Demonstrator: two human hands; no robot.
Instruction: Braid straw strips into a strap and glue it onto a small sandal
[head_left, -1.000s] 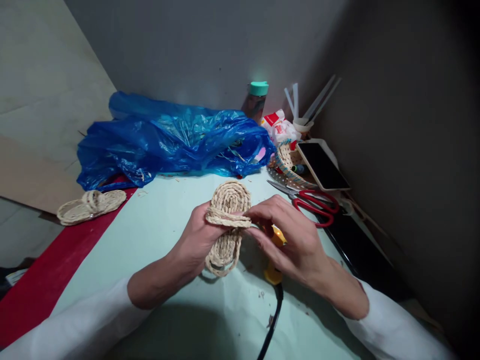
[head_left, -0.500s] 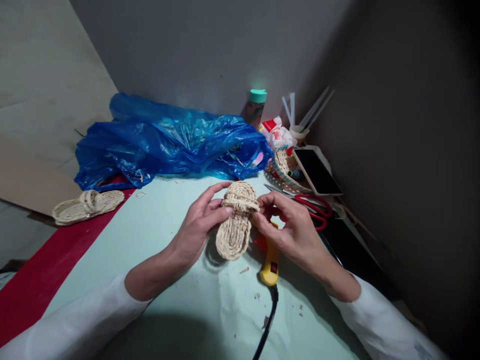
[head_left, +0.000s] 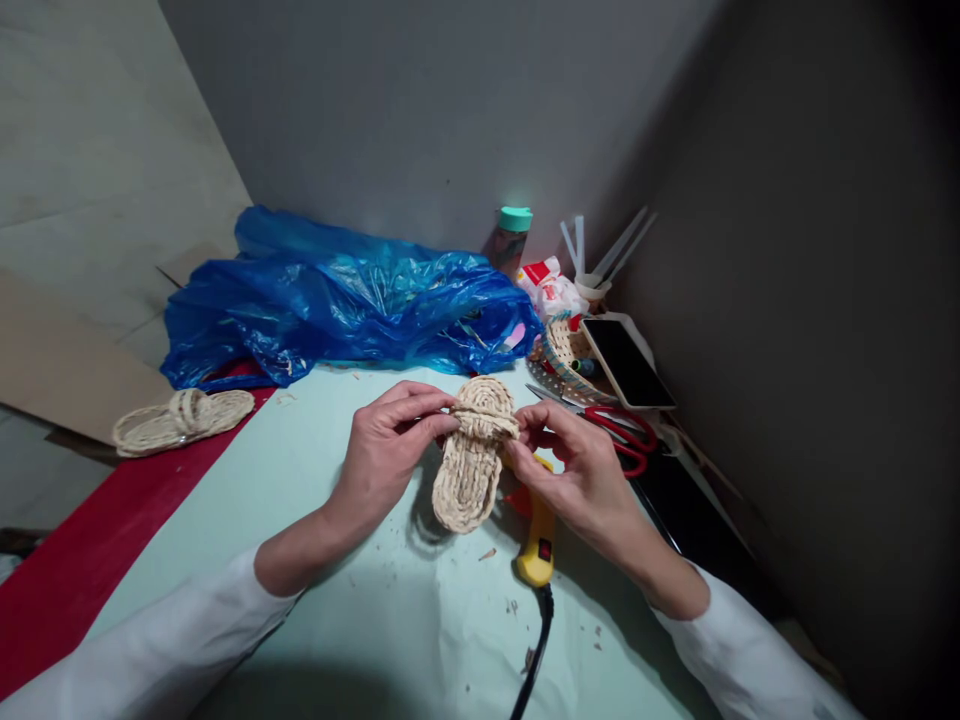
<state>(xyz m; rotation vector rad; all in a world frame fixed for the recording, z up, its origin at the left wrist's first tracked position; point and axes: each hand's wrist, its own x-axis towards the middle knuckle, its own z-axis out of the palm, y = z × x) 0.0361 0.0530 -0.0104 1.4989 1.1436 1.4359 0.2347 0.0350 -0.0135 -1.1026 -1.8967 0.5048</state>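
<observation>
Woven Sandal Held Two-Handed

I view a pale green counter. A blue plastic bag lies at its far side. My left hand and right hand pinch opposite sides of the woven sandal, above the counter. The yellow glue gun lies near the right hand.

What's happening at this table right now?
A person holds a small woven sandal with both hands, the left hand and right hand pinching either side at its strap. A similar sandal lies off to the left on the red strip. Beneath the right hand is a yellow corded tool, with red-handled scissors beyond it.
</observation>
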